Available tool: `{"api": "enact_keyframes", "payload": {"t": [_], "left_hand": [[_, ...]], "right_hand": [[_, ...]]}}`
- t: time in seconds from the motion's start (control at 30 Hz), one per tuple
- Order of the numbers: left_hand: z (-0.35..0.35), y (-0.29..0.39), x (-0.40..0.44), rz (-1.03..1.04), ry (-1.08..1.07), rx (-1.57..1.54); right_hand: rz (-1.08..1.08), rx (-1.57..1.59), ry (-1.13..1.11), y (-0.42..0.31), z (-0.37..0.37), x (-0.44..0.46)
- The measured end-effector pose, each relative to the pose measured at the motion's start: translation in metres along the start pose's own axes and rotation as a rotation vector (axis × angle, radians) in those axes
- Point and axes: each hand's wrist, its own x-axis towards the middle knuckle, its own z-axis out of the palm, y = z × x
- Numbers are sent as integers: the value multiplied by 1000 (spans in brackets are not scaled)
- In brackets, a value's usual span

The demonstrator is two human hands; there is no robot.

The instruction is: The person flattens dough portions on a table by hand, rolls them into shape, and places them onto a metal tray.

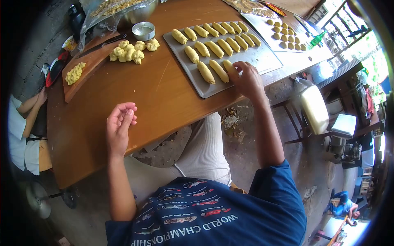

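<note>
At the near edge of a metal baking tray [262, 60], my right hand [249, 83] has its fingers closed around a dough roll [230, 67], the third in the front row. Part of that roll is hidden by the fingers. Several other pale yellow dough rolls [216, 49] lie in rows across the tray. My left hand [119, 129] hovers over the table's front edge, palm turned inward, fingers loosely bent and holding nothing. Beyond it, a cluster of dough pieces [130, 53] sits on the wooden table [160, 98].
A wooden board [92, 67] at left carries a crumbly yellow mound [75, 74] and a knife [102, 44]. Behind the dough stands a round tin [143, 31]. A second tray [266, 37] holds round dough balls near a green bottle [317, 39]. Another person [25, 119] is at left.
</note>
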Motion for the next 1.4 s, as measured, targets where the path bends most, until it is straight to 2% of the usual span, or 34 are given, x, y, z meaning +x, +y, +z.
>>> {"api": "enact_keyframes", "payload": {"t": [0.13, 0.2, 0.3, 0.37, 0.43, 0.5, 0.53, 0.57, 0.63, 0.67, 0.7, 0.77, 1.1, 1.27, 1.3, 1.4], "left_hand": [[0, 1, 0, 6, -8, -4], [-2, 1, -2, 5, -9, -6], [-4, 2, -15, 9, -27, 28], [-9, 14, -31, 112, -2, 461], [-17, 24, -41, 113, 2, 557], [-31, 23, -47, 193, 77, 751], [-38, 19, -48, 177, 98, 745], [-39, 19, -49, 177, 97, 743], [-41, 22, -50, 139, 113, 657], [-41, 22, -49, 142, 113, 656], [-41, 21, -50, 164, 103, 700], [-39, 20, -51, 180, 94, 738], [-38, 20, -50, 247, 104, 738], [-37, 17, -49, 271, 105, 702], [-36, 20, -49, 272, 114, 690], [-42, 21, -39, 344, 39, 606]], "right_hand": [[-5, 3, -50, 1, -9, -2], [138, 182, -95, -2, -24, -10], [172, 172, 77, 15, -50, -18], [193, 186, 125, 20, -69, -23], [141, 191, 179, 15, -79, -25], [261, 110, 132, -1, -86, -26], [121, 72, 184, 2, -75, -28], [77, 63, 91, -10, -72, -30], [-281, -53, 119, -12, -49, -33], [-303, -121, 10, -13, -40, -34], [-316, -63, -9, -12, -35, -37], [-225, -75, -68, -15, -33, -40], [-229, 62, -108, -8, -31, -25], [-221, 79, -88, -9, -35, -21], [-274, 122, -36, -10, -33, -17], [-343, 152, 10, -65, -38, -6]]}}
